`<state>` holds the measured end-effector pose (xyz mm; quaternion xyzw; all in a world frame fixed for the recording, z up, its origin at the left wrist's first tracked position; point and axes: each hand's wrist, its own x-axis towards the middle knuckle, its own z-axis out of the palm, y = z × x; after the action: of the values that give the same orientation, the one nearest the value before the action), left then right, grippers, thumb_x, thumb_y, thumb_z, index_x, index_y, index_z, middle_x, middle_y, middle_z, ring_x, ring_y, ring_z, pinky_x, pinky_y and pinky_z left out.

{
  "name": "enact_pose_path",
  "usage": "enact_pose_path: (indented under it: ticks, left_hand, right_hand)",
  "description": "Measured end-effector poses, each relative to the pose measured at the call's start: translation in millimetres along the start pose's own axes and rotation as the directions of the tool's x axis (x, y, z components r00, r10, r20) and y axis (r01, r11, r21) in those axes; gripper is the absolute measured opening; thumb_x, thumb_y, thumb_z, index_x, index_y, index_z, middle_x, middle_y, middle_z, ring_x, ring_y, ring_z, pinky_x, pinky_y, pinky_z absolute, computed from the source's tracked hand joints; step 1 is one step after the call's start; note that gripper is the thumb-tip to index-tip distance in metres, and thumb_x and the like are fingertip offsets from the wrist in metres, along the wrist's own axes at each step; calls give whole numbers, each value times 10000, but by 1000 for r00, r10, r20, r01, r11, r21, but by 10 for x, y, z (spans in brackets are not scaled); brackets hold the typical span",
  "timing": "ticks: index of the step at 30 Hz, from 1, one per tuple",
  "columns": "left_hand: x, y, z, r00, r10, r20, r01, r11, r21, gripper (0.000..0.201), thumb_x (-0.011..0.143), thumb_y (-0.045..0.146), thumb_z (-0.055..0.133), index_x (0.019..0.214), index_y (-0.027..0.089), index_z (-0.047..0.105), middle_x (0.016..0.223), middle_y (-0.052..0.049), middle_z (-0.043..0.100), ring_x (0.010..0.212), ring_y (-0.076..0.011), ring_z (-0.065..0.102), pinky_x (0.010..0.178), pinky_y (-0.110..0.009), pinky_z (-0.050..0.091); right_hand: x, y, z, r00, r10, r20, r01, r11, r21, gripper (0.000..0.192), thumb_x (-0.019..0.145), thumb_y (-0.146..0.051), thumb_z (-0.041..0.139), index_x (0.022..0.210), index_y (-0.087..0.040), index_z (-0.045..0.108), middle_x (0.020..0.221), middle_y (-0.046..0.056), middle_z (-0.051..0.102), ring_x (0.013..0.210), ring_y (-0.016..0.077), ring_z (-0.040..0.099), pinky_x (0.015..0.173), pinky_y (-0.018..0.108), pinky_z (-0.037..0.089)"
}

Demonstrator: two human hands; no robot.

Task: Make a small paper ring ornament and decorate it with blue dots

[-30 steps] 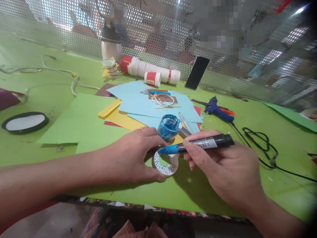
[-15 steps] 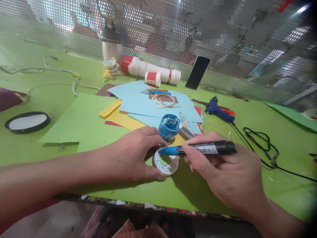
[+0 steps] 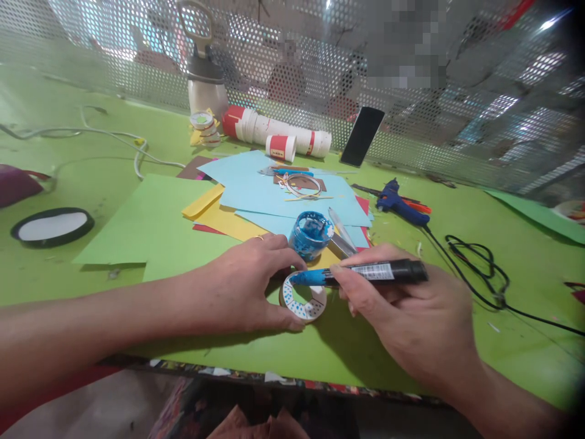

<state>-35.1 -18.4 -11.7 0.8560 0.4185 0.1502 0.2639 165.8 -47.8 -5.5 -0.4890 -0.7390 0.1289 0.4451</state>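
Observation:
My left hand (image 3: 249,283) grips the left side of a white ring (image 3: 311,310) between thumb and fingers, steadying it on the green table. Blue dots and thin dark dividing lines mark the ring's top face. In my right hand (image 3: 406,317) is a black marker (image 3: 377,272), held nearly level and pointing left. Its blue-stained front end meets, or hovers just over, the upper left of the ring; contact cannot be made out. Just behind the ring stands an open glass jar (image 3: 307,242) smeared with blue paint.
Behind the jar lie light blue paper sheets (image 3: 247,177) and a green sheet (image 3: 137,225). A blue glue gun (image 3: 402,204) with a looped black cord rests at right. Paper cups (image 3: 283,148), a spray bottle (image 3: 205,91) and a phone (image 3: 363,135) stand along the perforated screen.
The marker and my right hand have shifted slightly left, along with a small shift of the whole view. Both hands keep the same hold.

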Motion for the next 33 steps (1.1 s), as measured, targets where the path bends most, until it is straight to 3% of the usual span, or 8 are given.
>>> enact_pose_path:
  ticks: [7,11,17,22,33]
  left_hand:
    - [-43,-5,-38,999,8,38,-6,999,-50,585,685,402,800,1218,217,644,1062,-45,580,976,-231,562,843,-332,452]
    - [-56,-9,-55,997,52,65,-48,997,-62,528,764,333,718,1277,243,630,1036,-40,571,952,-208,561,830,-312,449]
    - [0,-25,-27,999,-8,38,11,997,-80,541,724,384,766,1230,226,659,1001,-29,564,901,-198,558,790,-308,448]
    - [7,-22,-12,999,-43,33,45,996,-76,527,688,405,782,1172,226,675,961,-18,561,868,-201,554,761,-320,442]
    - [8,-25,5,997,-72,18,73,994,-87,521,665,416,792,1139,234,677,987,-20,568,882,-208,563,772,-334,449]
  right_hand:
    - [-11,-23,-12,999,21,27,-22,999,29,134,817,-270,718,705,-211,673,543,-72,635,437,66,561,460,190,445]
    - [-6,-15,-5,1000,-1,25,0,1000,20,91,829,-250,705,745,-229,676,558,-86,638,455,59,577,515,181,474]
    - [-2,-34,-1,1000,28,3,-28,998,55,96,820,-225,697,727,-232,674,586,-74,668,467,67,601,503,180,486]
    - [-4,-58,-14,991,80,-106,-73,995,71,104,815,-251,713,716,-237,684,535,-70,640,429,77,572,444,187,457]
    - [16,-37,0,998,67,-14,-66,996,66,104,823,-240,695,722,-226,676,548,-70,652,446,75,589,462,174,472]
